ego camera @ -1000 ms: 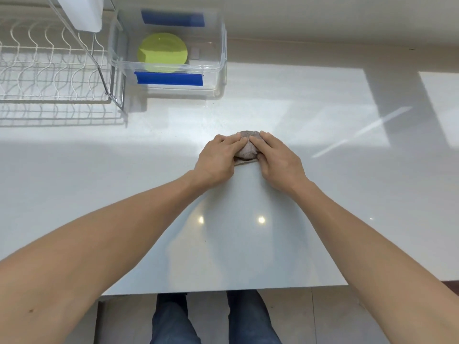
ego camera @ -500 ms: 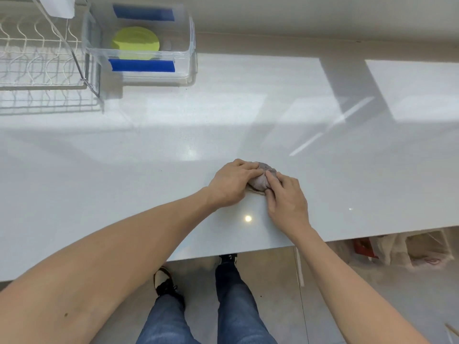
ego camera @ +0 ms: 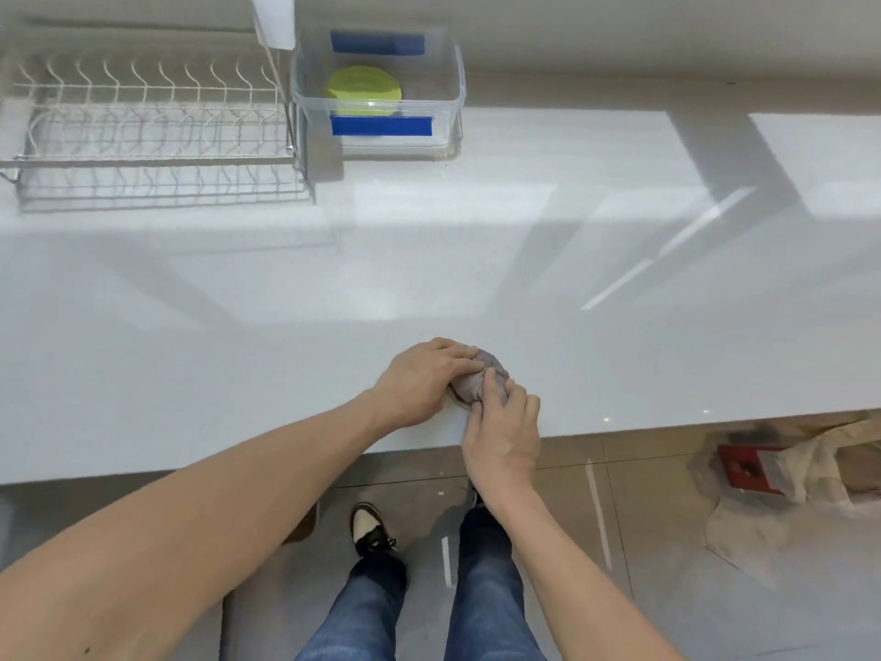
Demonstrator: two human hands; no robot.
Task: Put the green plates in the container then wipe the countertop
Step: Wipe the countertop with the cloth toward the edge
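A green plate (ego camera: 364, 90) lies inside the clear plastic container (ego camera: 450, 93) with blue handles at the back of the white countertop (ego camera: 238, 302). A bunched grey cloth (ego camera: 476, 381) sits on the countertop close to its front edge. My left hand (ego camera: 419, 381) grips the cloth from the left. My right hand (ego camera: 503, 431) holds it from the front right, its wrist hanging over the counter's edge. Most of the cloth is hidden under my fingers.
A wire dish rack (ego camera: 148, 136) stands at the back left, touching the container's left side. A white object (ego camera: 274, 16) hangs above the rack. Below the counter's edge are my legs, a tiled floor, and a red box (ego camera: 748, 469) with plastic sheeting at the right.
Both hands and the cloth have slid from the counter's middle back to its front edge. The view has shifted, showing more of the floor and my legs.
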